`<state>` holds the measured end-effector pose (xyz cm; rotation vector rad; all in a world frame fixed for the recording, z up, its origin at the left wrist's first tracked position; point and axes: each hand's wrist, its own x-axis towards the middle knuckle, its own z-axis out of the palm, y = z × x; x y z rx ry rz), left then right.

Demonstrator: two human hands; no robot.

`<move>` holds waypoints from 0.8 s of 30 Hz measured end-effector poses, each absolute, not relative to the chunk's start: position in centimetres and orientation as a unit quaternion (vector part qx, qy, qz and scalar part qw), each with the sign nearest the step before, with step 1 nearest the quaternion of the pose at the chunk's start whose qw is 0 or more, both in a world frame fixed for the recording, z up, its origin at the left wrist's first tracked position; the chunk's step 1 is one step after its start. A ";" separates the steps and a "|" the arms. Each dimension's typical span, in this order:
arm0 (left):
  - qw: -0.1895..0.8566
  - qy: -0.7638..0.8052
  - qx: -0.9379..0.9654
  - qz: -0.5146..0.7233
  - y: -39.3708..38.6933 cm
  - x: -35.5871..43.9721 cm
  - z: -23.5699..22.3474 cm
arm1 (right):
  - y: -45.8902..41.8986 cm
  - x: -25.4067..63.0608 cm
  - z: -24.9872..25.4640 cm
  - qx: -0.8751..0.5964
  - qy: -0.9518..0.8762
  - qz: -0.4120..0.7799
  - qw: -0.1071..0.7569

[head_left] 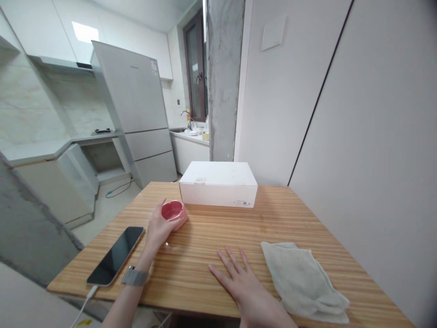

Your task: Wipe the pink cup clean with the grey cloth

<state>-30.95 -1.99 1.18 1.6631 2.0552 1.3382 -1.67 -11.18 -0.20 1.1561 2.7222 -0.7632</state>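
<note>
The right hand (pixel 244 284) lies flat on the striped light wooden table (pixel 205 237), palm down, fingers spread and pointing to about 11 o'clock; it holds nothing. Just beside it, at 3 o'clock, lies a crumpled pale grey-green cloth (pixel 302 280), close to the little finger side but, as far as the view shows, not touching. At 9 o'clock from the right hand, near the left edge of the table, a black flat smartphone (pixel 116 255) lies face up with a white cable (pixel 83 305) at its near end. The left hand (pixel 160 228), with a grey mesh wristband (pixel 135 276), is half closed around a small pink round ceramic bowl (pixel 173 213); the thumb is on its left rim and the fingers wrap under the near side. The bowl stands upright on the table. Just behind it, at 1 o'clock, stands a closed white flat cardboard box (pixel 218 183). Farther away, at 11 o'clock, a tall silver refrigerator (pixel 136 109) stands on the kitchen floor.
</note>
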 end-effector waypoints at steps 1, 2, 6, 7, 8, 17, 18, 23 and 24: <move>0.090 0.695 0.558 0.445 -1.8 -31.4 1.0 | -11.2 -1.6 -0.3 0.377 0.891 -0.250 0.038; 0.091 0.698 0.558 0.441 -1.6 -31.7 0.9 | -11.2 -1.6 -0.4 0.377 0.891 -0.249 0.033; 0.096 0.706 0.554 0.430 -0.7 -32.5 0.3 | -11.1 -1.5 -0.7 0.375 0.893 -0.246 0.029; 0.098 0.706 0.555 0.429 -0.5 -32.5 0.2 | -11.1 -1.5 -0.7 0.375 0.893 -0.246 0.031; 0.100 0.705 0.556 0.429 -0.3 -32.6 0.1 | -11.1 -1.5 -0.7 0.373 0.894 -0.246 0.032; 0.082 0.688 0.589 0.417 -0.3 -32.5 -0.1 | -11.1 -1.6 -0.7 0.376 0.891 -0.254 0.018; 0.067 0.689 0.590 0.415 -0.6 -32.1 0.3 | -11.2 -1.6 -0.6 0.376 0.891 -0.255 0.019; -0.006 0.634 0.632 0.445 -3.2 -26.8 3.0 | -11.5 -1.1 -0.6 0.370 0.894 -0.254 -0.001; 0.012 0.611 0.655 0.444 -3.9 -25.1 3.6 | -11.5 -1.0 -0.8 0.368 0.895 -0.253 -0.006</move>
